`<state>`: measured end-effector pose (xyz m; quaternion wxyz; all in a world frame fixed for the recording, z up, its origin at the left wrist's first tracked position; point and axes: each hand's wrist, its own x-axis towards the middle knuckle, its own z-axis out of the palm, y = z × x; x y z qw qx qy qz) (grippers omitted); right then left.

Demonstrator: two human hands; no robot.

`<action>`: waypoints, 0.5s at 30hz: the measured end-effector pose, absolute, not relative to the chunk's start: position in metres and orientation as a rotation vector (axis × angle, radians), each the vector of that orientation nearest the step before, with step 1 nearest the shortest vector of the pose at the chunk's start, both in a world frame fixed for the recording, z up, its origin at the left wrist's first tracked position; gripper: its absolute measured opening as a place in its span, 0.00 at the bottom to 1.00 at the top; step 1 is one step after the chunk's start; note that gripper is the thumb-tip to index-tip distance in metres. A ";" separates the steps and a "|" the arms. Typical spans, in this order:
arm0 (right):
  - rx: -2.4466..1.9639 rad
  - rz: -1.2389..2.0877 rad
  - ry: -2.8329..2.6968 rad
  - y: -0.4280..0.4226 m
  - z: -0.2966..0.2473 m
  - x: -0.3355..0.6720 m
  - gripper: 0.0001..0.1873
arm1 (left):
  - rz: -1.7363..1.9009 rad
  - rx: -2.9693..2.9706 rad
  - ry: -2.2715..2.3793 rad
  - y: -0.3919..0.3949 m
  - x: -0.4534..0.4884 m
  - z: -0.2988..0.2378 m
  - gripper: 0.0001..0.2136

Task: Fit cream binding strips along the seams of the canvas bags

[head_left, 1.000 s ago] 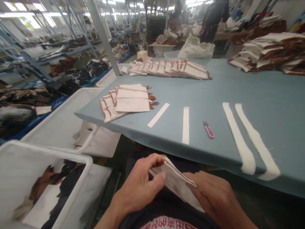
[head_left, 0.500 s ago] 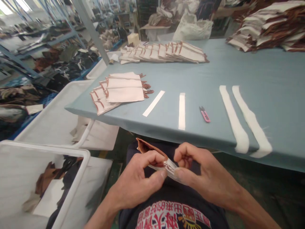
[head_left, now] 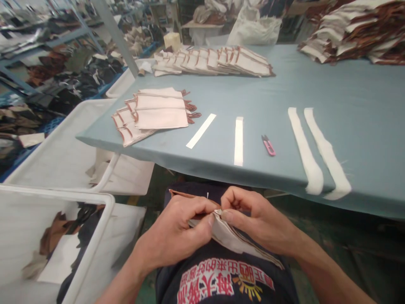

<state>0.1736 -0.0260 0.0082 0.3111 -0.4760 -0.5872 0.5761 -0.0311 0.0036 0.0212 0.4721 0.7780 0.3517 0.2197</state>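
A folded cream fabric piece with brown trim lies across my lap, below the table edge. My left hand pinches its upper end with thumb and fingers closed. My right hand pinches the same end from the other side, fingertips almost meeting the left ones. A brown edge of the piece pokes out behind my left hand.
The blue-grey table carries a small stack of cream pieces, a fanned row, two white strips, pink thread snips, two long white bands and a pile at far right. White bins stand on the left.
My hands have drawn closer together on the fabric's end, and more of the piece now trails down to the right over my lap. The view has tilted a little lower.
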 end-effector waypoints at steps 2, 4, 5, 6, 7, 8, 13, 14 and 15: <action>-1.308 1.365 -1.647 -0.030 0.008 0.172 0.09 | 0.576 1.880 0.875 0.003 -0.030 0.020 0.11; -1.345 1.168 -1.777 -0.034 0.010 0.170 0.08 | 0.598 1.848 0.883 0.001 -0.029 0.019 0.12; -1.355 1.054 -1.849 -0.036 0.011 0.170 0.08 | 0.602 1.833 0.888 0.001 -0.029 0.020 0.12; -1.356 0.938 -1.917 -0.037 0.013 0.170 0.08 | 0.604 1.819 0.895 0.000 -0.030 0.020 0.12; -1.351 0.838 -1.981 -0.038 0.015 0.170 0.08 | 0.606 1.807 0.904 -0.001 -0.030 0.020 0.12; -1.341 0.758 -2.034 -0.038 0.017 0.169 0.08 | 0.606 1.795 0.910 -0.002 -0.030 0.021 0.12; -1.336 0.589 -2.086 -0.038 0.026 0.167 0.05 | 0.558 1.748 0.925 -0.008 -0.030 0.023 0.12; -1.346 0.577 -2.073 -0.039 0.027 0.166 0.04 | 0.546 1.742 0.921 -0.009 -0.030 0.023 0.12; -1.355 0.566 -2.061 -0.039 0.027 0.165 0.05 | 0.541 1.733 0.913 -0.010 -0.030 0.023 0.12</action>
